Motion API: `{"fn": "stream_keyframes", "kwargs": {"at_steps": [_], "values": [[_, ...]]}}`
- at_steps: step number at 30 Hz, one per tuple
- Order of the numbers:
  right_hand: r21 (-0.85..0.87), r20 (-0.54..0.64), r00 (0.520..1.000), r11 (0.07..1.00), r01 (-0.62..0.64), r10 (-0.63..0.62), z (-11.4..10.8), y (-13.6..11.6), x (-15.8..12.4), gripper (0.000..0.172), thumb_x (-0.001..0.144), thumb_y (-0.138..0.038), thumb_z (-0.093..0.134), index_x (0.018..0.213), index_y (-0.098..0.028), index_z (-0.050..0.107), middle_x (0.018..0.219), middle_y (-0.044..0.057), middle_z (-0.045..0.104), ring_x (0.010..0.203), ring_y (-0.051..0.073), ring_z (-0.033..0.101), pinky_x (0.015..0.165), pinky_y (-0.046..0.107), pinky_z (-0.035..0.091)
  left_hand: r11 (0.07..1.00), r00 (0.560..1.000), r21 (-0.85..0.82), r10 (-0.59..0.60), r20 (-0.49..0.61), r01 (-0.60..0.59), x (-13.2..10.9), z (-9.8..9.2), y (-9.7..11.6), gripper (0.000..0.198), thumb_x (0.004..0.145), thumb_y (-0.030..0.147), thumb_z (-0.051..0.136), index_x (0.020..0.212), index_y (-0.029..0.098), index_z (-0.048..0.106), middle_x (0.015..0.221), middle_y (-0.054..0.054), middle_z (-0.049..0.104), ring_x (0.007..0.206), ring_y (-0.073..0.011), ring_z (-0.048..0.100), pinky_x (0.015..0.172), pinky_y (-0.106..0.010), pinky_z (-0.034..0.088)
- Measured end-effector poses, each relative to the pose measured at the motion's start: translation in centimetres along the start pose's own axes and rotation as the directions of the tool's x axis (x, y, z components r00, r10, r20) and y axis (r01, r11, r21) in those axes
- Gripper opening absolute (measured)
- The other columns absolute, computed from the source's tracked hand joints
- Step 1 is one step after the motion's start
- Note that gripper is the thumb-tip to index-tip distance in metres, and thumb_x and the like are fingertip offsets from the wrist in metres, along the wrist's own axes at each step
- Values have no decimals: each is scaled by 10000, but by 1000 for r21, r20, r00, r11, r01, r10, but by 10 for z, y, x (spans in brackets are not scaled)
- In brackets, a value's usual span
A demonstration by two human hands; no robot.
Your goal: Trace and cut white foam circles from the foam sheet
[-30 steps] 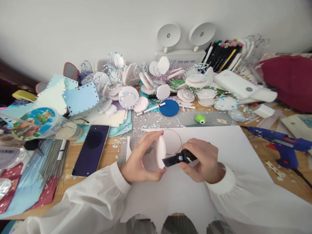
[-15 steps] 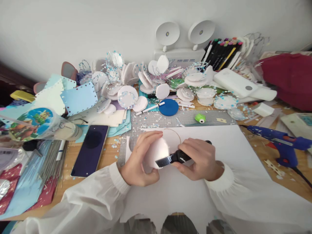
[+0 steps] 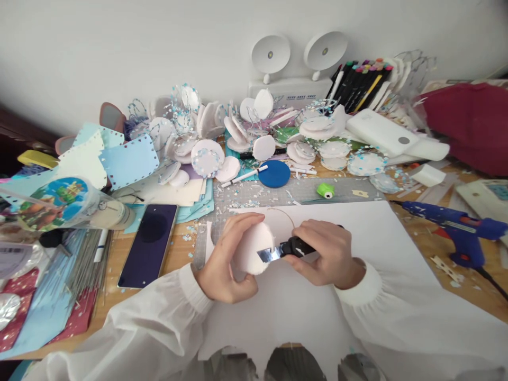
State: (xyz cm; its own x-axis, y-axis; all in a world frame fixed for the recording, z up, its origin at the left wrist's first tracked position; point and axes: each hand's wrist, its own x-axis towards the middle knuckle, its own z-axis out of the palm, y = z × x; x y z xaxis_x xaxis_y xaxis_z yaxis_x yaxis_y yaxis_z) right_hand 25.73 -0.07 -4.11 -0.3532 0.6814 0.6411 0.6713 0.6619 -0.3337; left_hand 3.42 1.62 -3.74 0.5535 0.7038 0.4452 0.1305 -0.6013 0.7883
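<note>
My left hand (image 3: 228,264) grips a round white foam disc (image 3: 254,244) by its edge, thumb below and fingers above. In my right hand (image 3: 326,251) is a black-handled utility knife (image 3: 297,247), pointing left. Its wide, shiny blade (image 3: 266,255) lies against the right side of the disc, at or in its rim. Both hands are over a large white sheet (image 3: 286,317) with round cut-outs along its near edge. Part of the knife's handle is hidden by my right fingers.
Many white discs with blue-dotted trim (image 3: 208,159) crowd the back. A blue round lid (image 3: 274,174) and a green cutter (image 3: 325,190) rest on the grey mat. A phone (image 3: 147,246) and plastic cup (image 3: 71,203) are left; a blue glue gun (image 3: 456,225) is right.
The blade has tilted and now catches light differently, its tip slightly higher and further right on the disc. The left hand's grip stays the same.
</note>
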Motion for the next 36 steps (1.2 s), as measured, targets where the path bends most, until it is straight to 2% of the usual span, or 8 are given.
{"fn": "stream_keyframes", "kwargs": {"at_steps": [8, 12, 16, 18, 21, 25, 31, 36], "values": [[42, 4, 1000, 999, 6, -7, 1, -6, 0, 257, 828, -430, 557, 750, -185, 545, 580, 25, 559, 505, 144, 489, 508, 275, 370, 1000, 1000, -29, 2, 30, -1, 0, 1, 1, 921, 455, 105, 480, 1366, 196, 379, 1289, -129, 454, 1216, -335, 421, 1055, -542, 321], [-56, -79, 983, 983, -173, 169, -2, 10, -2, 192, 823, -365, 587, 773, -181, 568, 626, 35, 593, 557, 155, 537, 532, 272, 393, 998, 999, -70, 8, 45, -4, -2, 0, 2, 912, 457, 115, 503, 1358, 203, 390, 1291, -127, 465, 1224, -339, 420, 1069, -543, 308], [-109, -120, 977, 976, -188, 175, -4, 20, -3, 177, 818, -349, 595, 794, -175, 574, 633, 32, 590, 568, 154, 537, 538, 269, 402, 956, 996, -280, -71, 59, 85, -5, 2, -5, 869, 540, 105, 618, 1370, 235, 394, 1349, -130, 451, 1268, -340, 413, 1083, -525, 300], [-104, -119, 982, 981, -162, 149, -4, 19, -3, 170, 816, -346, 594, 799, -178, 569, 629, 28, 586, 562, 152, 533, 537, 269, 402, 819, 979, -537, -168, 113, 203, -3, 4, -9, 778, 632, 199, 683, 1360, 237, 410, 1354, -143, 473, 1237, -334, 472, 1055, -510, 340], [-95, -138, 977, 980, -175, 161, -4, 17, -4, 167, 819, -348, 576, 795, -184, 560, 626, 25, 574, 557, 150, 519, 532, 270, 398, 370, 895, -834, -340, 289, 410, 4, 5, -8, 742, 728, 469, 638, 1375, 218, 377, 1246, -159, 579, 1083, -325, 601, 991, -509, 392], [-83, -131, 980, 983, -164, 152, -4, 17, -5, 162, 814, -341, 576, 795, -180, 562, 626, 26, 573, 563, 150, 518, 539, 271, 402, -38, 793, -861, -369, 484, 508, 14, 2, -3, 730, 792, 624, 483, 1379, 219, 329, 1082, -149, 669, 900, -305, 684, 858, -454, 462], [-74, -129, 984, 988, -135, 125, -5, 17, -3, 159, 814, -341, 574, 796, -183, 567, 612, 22, 578, 548, 151, 517, 529, 268, 397, -118, 761, -795, -237, 604, 595, 13, -2, -11, 798, 814, 768, 258, 1271, 139, 439, 923, -192, 709, 646, -285, 697, 501, -289, 465], [-63, -127, 986, 991, -121, 112, -4, 17, -3, 151, 803, -335, 580, 814, -185, 564, 621, 21, 580, 556, 147, 514, 533, 268, 400, -99, 731, -767, -250, 636, 634, 9, -1, -16, 831, 796, 798, 191, 1165, 124, 508, 834, -170, 715, 552, -245, 669, 430, -250, 421]]}}
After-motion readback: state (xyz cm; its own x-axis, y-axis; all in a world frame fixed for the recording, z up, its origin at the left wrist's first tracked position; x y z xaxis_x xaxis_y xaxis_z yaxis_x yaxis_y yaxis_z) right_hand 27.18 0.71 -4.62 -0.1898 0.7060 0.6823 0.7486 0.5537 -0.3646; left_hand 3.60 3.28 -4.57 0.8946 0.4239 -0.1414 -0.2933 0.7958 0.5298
